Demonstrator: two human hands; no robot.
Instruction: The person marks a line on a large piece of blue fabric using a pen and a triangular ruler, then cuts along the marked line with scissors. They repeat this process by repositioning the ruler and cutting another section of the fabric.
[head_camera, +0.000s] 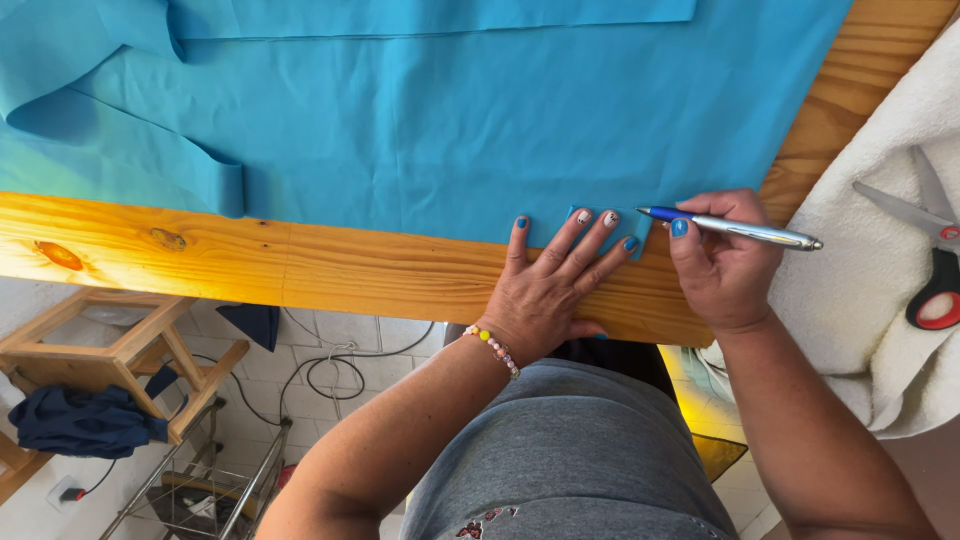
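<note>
Blue fabric (450, 130) pinned for marking at the wooden surface's (300, 265) near edge.
Left hand (545, 290) lies open, pressing the fabric flat; right hand (715, 260) grips a pen (735, 228), tip at the cloth; no mark visible yet.

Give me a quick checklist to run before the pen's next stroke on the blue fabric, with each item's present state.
1. Left hand pressed flat on the blue fabric near its corner: ok.
2. Pen gripped in the right hand: ok.
3. Pen tip at the fabric corner: ok.
4. Fabric smooth by the corner: ok; folds lie only at far left.
5. Scissors out of the way on the white towel: ok.
6. Mark already drawn: cannot tell.
</note>
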